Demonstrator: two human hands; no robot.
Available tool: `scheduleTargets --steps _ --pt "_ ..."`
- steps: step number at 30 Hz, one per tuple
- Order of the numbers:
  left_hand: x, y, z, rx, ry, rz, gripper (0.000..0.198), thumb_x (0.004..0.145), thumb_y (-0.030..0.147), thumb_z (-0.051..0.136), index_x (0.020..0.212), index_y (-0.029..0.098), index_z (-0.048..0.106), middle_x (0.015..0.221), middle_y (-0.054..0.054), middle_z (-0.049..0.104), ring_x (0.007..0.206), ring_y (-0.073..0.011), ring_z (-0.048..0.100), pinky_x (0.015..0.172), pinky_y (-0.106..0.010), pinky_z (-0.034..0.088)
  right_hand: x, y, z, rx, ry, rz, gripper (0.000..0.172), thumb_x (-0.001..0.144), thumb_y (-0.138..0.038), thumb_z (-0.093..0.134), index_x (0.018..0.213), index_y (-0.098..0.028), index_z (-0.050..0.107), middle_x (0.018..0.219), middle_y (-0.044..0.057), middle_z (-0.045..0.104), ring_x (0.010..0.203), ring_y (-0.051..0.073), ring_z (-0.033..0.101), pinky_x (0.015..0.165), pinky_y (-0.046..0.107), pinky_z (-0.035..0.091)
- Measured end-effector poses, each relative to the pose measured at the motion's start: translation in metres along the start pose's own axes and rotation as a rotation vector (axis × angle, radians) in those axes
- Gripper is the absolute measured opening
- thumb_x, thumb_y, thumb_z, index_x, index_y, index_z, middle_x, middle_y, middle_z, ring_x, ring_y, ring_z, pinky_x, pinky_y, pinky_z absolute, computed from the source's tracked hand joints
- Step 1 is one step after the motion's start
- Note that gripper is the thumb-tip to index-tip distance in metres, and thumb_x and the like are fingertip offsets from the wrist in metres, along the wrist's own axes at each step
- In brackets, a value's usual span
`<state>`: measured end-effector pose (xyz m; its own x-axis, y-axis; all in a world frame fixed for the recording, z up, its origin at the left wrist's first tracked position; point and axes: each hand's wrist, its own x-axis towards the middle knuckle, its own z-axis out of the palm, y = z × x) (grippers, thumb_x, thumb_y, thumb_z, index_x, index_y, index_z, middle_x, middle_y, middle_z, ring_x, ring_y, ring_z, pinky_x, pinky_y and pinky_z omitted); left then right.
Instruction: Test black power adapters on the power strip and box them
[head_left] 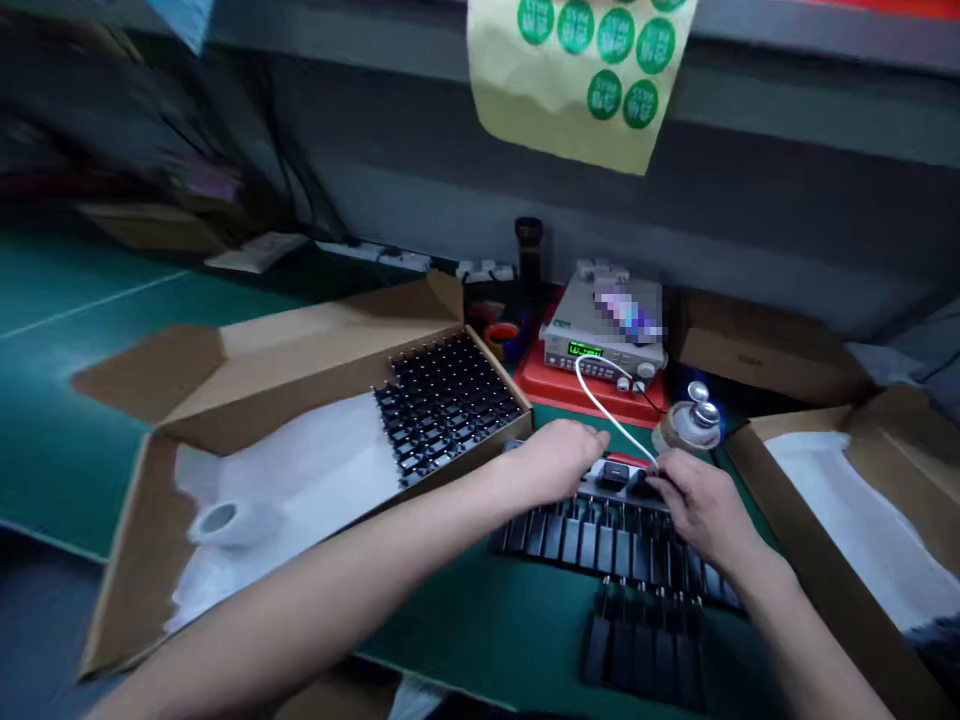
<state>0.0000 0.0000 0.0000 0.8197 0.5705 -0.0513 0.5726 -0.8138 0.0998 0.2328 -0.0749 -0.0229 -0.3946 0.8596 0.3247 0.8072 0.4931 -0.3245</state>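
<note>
My left hand [559, 460] lies at the left end of a black test fixture with a red strip [626, 462], its fingers on the fixture's far edge and nothing visible in them. My right hand [697, 500] grips a small black part [641, 485] seated in the fixture, and its fingers hide most of that part. A white cable [611, 412] runs from the fixture up to the instrument behind. Rows of black pinned parts [615, 540] lie on the mat just below my hands. More such parts stand packed in a cardboard box [446, 405] to the left of my left hand.
Behind the fixture, a bench power supply [604, 335] with a green display sits on a red tray [559, 392]. A metal-topped dispenser bottle [694, 420] stands to its right. Another cardboard box [825, 480] lies at right, on a green mat [97, 350].
</note>
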Motion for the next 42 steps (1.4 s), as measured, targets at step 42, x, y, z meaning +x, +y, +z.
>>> scheduleTargets --steps 42 --pt "0.024 0.048 0.028 -0.206 0.15 -0.073 0.017 0.087 0.032 0.07 0.093 0.017 0.066 0.094 -0.007 0.074 0.092 -0.0286 0.07 0.079 -0.04 0.054 -0.005 0.005 -0.014 0.509 0.093 0.328 0.008 0.09 -0.03 0.07 0.094 -0.023 0.069 0.094 0.002 0.073 0.087 0.018 0.069 0.079 0.031 0.053"
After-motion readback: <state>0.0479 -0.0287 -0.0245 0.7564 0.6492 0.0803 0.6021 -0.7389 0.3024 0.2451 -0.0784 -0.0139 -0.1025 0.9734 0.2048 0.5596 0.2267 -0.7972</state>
